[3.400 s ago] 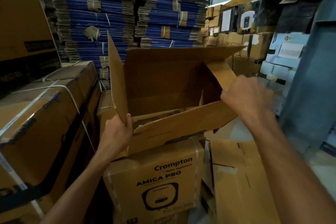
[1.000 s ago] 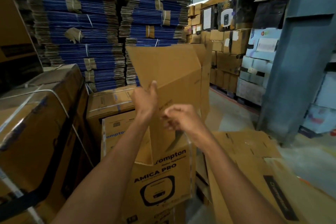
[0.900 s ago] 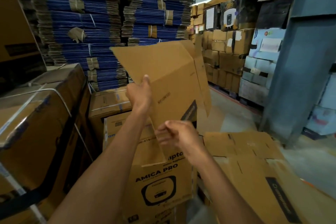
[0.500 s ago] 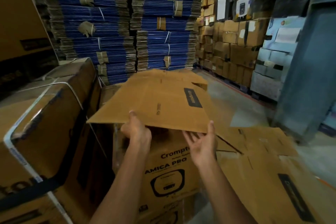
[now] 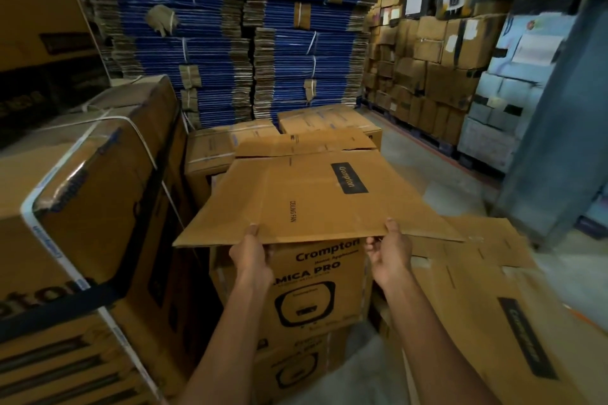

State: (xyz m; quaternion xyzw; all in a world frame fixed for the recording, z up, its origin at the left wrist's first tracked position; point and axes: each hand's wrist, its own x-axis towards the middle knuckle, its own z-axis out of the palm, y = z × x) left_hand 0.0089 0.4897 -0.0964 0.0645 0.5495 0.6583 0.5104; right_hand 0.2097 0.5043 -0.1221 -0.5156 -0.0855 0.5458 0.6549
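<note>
Both hands are pinching the near edge of the flattened box (image 5: 312, 204), thumbs on top and the rest of the fingers tucked underneath, so it's a light clamp rather than a full fist. The left hand (image 5: 251, 251) is close to the near left corner and the right hand (image 5: 390, 253) is further along the same edge.

The flattened box sits roughly level at about waist height, stretching away from the person over the top of a printed carton (image 5: 316, 286). I can't tell if its far end is resting on that carton or just floating above it.

To me the folding part looks done and this is the put-it-away step. There's a pile of flat cardboard (image 5: 477, 273) on the floor just to the right, which seems the obvious spot. Getting it there means swinging the sheet right, clearing the carton's corner, and lowering it flat so it lines up with the pile. The big strapped box (image 5: 92, 194) on the left blocks that side, and stacks of blue cartons (image 5: 210, 43) fill the back.
</note>
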